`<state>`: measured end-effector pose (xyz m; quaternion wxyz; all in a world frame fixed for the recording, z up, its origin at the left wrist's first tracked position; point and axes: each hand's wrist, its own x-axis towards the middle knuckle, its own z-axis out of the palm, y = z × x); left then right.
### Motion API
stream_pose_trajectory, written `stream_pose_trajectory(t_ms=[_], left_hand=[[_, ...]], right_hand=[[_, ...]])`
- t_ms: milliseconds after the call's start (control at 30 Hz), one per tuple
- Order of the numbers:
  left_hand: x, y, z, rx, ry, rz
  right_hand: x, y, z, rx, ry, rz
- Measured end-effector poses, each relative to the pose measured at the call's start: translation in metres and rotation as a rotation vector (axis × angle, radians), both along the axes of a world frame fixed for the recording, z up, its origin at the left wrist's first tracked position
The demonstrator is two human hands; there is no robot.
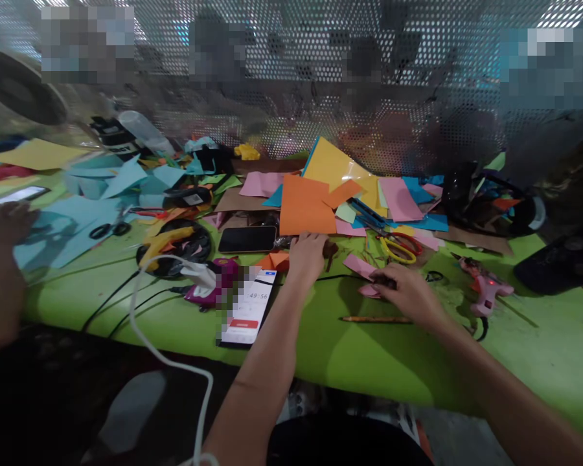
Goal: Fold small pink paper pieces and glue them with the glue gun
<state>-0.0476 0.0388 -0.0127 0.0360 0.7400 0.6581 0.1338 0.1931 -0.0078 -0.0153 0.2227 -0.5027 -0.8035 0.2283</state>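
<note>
My left hand (309, 254) rests knuckles up at the lower edge of an orange paper sheet (307, 206). Its fingertips point away and are hidden, so I cannot see whether they hold anything; a small brown piece (330, 252) lies beside them. Over to the right, my right hand (405, 288) has its fingers bent together on a small pink paper piece (369, 291). A dark patch under those fingers cannot be made out. Another pink scrap (358, 265) lies just beyond. In front of that hand lies a pencil (369, 319), partly under the wrist.
Yellow-handled scissors (397, 249) and a pink glue gun (488, 291) lie to the right. Left of my arm are a lit phone (247, 310), a dark phone (247, 239), a purple power strip (214, 285) and a yellow glue gun (168, 244). Another person's arm (0, 272) rests far left.
</note>
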Motion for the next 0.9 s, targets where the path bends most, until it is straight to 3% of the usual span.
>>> stream_pose_trajectory(t_ms=[167,300,467,633,800,900], left_hand=[[0.004,0.0,0.004,0.078,-0.045,0.012],[0.007,0.001,0.011,0.132,-0.214,0.048],[0.008,0.003,0.013,0.105,-0.672,0.077],[0.013,0.003,0.008,0.002,-1.207,-0.021],[0.028,-0.006,0.01,-0.174,-1.492,-0.19],[0.036,-0.011,0.011,-0.214,-1.543,-0.215]], right_hand=[[-0.001,0.0,0.002,0.026,0.037,-0.047],[0.0,0.0,0.006,0.095,0.063,-0.073],[0.0,0.0,0.01,0.076,0.127,-0.002],[0.0,0.0,0.008,0.061,0.127,0.052],[-0.001,-0.001,0.007,0.084,0.153,0.002],[0.0,-0.001,0.007,0.112,0.178,0.009]])
